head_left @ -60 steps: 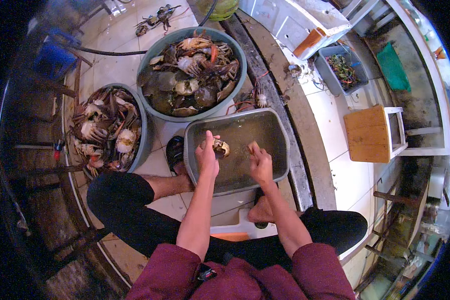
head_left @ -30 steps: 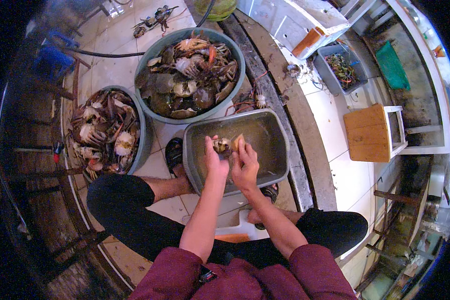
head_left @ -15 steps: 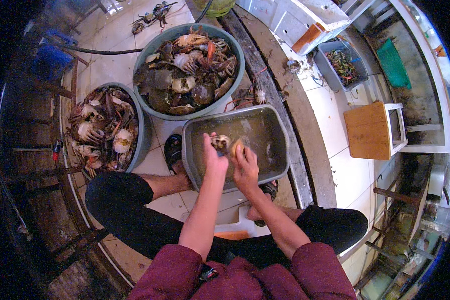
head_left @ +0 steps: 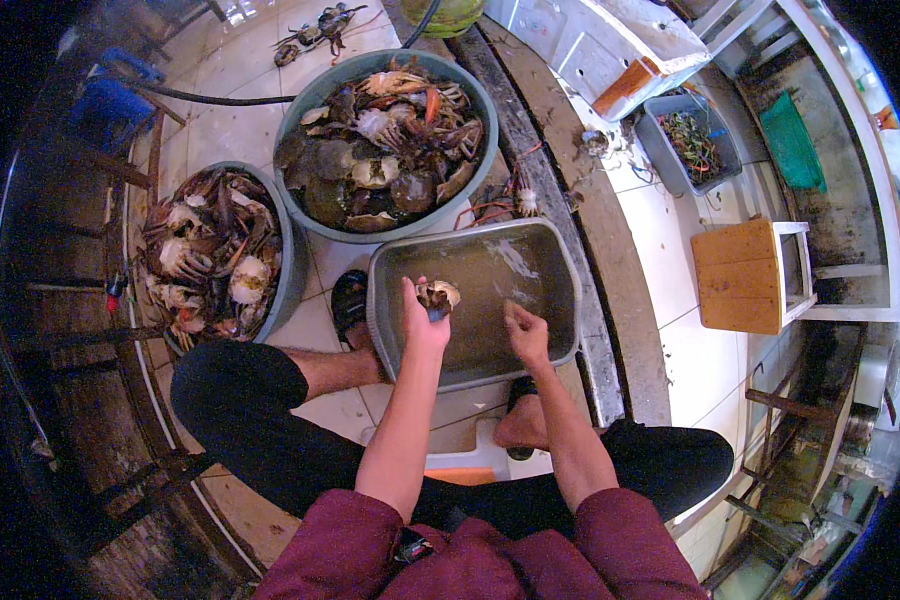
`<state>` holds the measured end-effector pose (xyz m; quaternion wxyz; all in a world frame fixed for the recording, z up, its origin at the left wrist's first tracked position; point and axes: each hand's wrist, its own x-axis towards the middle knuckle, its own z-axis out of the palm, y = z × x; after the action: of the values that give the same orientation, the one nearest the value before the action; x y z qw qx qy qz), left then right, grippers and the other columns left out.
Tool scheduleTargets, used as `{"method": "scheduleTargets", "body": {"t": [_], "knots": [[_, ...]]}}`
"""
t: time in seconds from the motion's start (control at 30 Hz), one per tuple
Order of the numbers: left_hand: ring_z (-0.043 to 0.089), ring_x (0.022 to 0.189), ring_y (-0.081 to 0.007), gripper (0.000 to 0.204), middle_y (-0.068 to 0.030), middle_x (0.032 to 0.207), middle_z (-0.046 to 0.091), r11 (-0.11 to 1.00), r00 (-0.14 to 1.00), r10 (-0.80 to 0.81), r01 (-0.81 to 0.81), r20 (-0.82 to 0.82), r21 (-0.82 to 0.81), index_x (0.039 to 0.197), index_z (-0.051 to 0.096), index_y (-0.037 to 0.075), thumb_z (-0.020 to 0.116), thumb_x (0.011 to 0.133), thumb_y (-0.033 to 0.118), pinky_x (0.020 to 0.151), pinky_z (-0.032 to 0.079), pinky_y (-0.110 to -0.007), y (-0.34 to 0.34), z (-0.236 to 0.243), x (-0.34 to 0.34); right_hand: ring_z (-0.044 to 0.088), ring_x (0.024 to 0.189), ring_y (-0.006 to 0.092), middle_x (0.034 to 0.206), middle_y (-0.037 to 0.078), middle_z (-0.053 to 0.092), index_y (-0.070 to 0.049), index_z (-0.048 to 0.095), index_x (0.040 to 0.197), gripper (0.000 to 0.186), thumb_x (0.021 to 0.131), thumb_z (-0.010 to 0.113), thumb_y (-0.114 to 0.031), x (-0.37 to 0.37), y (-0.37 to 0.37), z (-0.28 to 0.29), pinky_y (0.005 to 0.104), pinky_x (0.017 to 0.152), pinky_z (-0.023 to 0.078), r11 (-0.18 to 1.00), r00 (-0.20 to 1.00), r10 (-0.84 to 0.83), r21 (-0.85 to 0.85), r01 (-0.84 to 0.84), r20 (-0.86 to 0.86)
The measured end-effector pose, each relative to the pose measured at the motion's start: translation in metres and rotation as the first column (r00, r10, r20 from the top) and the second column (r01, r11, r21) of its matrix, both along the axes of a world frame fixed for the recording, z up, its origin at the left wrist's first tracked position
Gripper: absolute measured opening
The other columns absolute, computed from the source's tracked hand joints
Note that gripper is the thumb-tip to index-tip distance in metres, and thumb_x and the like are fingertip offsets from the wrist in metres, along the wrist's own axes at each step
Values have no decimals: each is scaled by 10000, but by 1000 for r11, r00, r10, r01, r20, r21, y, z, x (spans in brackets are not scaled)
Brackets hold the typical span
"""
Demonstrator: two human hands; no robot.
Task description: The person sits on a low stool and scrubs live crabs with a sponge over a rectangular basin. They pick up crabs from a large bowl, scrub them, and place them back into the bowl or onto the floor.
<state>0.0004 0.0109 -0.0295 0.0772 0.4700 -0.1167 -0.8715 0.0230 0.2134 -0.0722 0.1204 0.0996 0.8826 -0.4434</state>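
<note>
My left hand point(head_left: 423, 322) is over the left part of a grey rectangular basin point(head_left: 378, 290) of murky water. Its fingers curl round a crab piece point(head_left: 442, 294), pale and dark brown, whose exact part I cannot make out. Over the basin's right side is my right hand point(head_left: 527, 338), its fingers bent and pinched together. Something brownish may be at its fingertips, too small to name. The two hands are apart.
A large round tub point(head_left: 490, 150) of crabs stands behind the basin, and a second tub point(head_left: 288, 280) of crab pieces stands at left. Several crabs point(head_left: 320, 30) lie on the tiles. A wooden stool point(head_left: 738, 275) and a grey crate point(head_left: 660, 150) stand at right.
My right hand has moved right, away from the crab piece, and the tan piece it held no longer shows clearly. My left hand still holds the crab piece, now turned differently.
</note>
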Motion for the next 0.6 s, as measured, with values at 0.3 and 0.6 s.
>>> {"method": "scheduleTargets", "body": {"t": [0.3,0.6], "knots": [[611,818,-189,378,-46,912,642,927,976,-162,202,149,-317,912,653,87,605,895,462,739,502,-365,-1,10,-1,570,980,398,1095,227,599,-77,589,1252,429,828,641,-42,21,-82,83,413,878,465,959,858,250,-7,-284,-449],[607,697,-199,440,-35,800,618,938,949,-312,299,-47,-173,876,595,117,608,850,556,658,521,-379,-25,-6,1,656,899,278,994,186,668,-9,615,1167,326,844,610,-51,23,-33,36,346,806,501,988,940,82,-94,-119,-332]]}}
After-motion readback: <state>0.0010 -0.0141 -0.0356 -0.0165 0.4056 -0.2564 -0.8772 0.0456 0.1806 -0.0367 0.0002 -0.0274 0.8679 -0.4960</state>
